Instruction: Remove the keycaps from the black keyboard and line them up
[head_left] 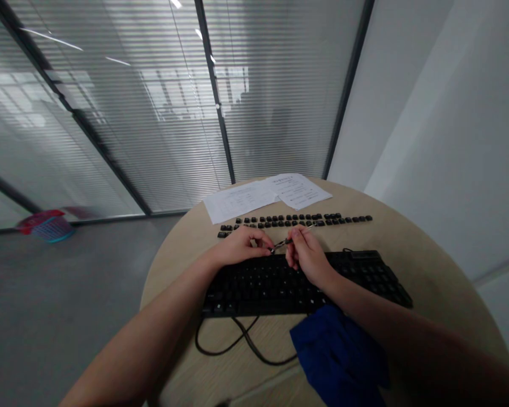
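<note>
Forearms reaching in from the lower corners, you have both hands above the upper part of the black keyboard. Your left hand arches palm downward, its thumb and fingertips drawn close together at a small dark piece; you cannot tell from this view whether that grip is pinching it. Your right hand is turned inward with the fingers curled, its grip clamped on a slim tool, whose lower end slants down to the piece beside your left fingertips.

The keyboard lies flat on the round worktop, beneath both hands and nearer you than the piece. Past your hands sit rows of loose keycaps, with printed papers beyond them. A blue cloth lies under your right forearm, beside a looped black cable.
</note>
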`<state>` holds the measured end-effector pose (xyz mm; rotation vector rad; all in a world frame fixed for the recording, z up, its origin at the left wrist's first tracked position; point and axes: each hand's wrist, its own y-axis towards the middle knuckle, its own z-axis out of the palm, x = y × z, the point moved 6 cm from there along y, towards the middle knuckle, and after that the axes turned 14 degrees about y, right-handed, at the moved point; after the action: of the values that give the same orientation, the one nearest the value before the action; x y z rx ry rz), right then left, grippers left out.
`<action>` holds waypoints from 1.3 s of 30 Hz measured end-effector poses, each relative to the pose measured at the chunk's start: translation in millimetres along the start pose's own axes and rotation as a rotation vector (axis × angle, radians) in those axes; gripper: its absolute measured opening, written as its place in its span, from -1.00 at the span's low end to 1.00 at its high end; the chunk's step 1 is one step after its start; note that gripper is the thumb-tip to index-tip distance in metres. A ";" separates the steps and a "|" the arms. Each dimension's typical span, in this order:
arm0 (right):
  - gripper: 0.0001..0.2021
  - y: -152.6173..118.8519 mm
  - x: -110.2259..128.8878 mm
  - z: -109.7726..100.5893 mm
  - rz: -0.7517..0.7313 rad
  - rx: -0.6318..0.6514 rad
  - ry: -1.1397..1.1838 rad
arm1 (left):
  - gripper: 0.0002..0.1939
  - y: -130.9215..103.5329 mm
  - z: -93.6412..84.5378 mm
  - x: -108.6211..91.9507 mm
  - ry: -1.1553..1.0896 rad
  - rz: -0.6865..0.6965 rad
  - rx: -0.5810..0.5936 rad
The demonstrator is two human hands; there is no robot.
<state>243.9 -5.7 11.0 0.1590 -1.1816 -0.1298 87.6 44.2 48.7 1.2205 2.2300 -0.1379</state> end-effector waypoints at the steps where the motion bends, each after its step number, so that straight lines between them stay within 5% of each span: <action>1: -0.54 -0.4 0.0 0.3 0.000 0.006 -0.011 | -0.83 -0.2 0.3 1.6 -0.002 -0.016 0.008; 5: -0.56 -0.4 -0.7 -0.2 -0.025 0.016 -0.059 | -0.77 -3.5 -0.7 14.8 -0.055 -0.108 0.059; 9: -0.58 2.4 -0.8 -3.6 -0.055 -0.032 -0.044 | -0.74 2.2 -17.6 33.6 -0.080 -0.179 -0.082; 13: -0.59 4.2 -0.5 -4.4 -0.060 -0.054 -0.010 | -0.84 27.8 -26.1 39.6 0.291 -0.164 -0.107; 16: -0.60 6.6 -4.0 -4.9 -0.049 -0.039 0.014 | -0.85 47.2 -17.5 35.1 0.643 -0.082 -0.033; 20: -0.61 12.0 -12.5 -8.3 -0.032 -0.049 0.064 | -0.83 56.3 -1.0 33.5 0.833 -0.023 0.021; 39: -0.68 7.7 -7.6 -1.3 0.024 0.000 0.030 | -0.84 56.1 4.6 39.2 0.943 -0.055 0.045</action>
<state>242.5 3.3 5.1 0.1456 -1.1529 -0.1059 118.4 103.7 34.0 1.4268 3.0539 0.4675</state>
